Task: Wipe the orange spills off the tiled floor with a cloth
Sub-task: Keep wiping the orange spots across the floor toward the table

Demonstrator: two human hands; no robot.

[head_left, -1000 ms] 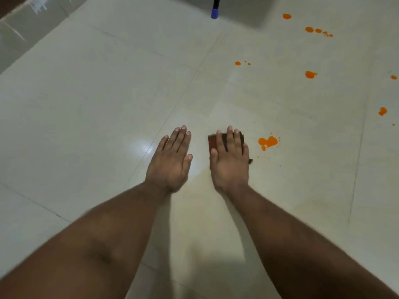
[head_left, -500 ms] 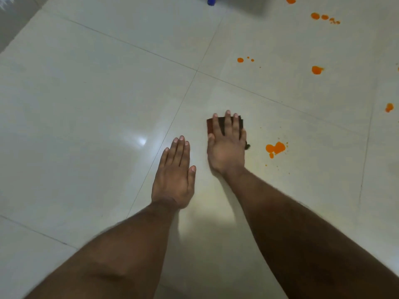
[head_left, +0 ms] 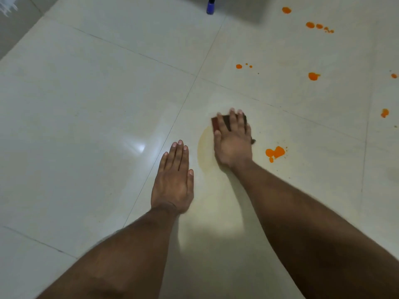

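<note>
Cloth (head_left: pixel 224 123) (dark red) lies under flat right hand (head_left: pixel 234 143), beside orange spill (head_left: pixel 274 153).

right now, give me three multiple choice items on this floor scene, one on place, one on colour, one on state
1. Where is the nearest big spill from the right hand?
A) its right B) its left C) beneath it
2. What colour are the spills?
A) green B) orange C) blue
3. How does the left hand lie?
A) fisted B) gripping the cloth C) flat on the floor

Key: A, the spill lies to the right of that hand; B, all spots are orange; C, straight fingers rest on the tile.
</note>
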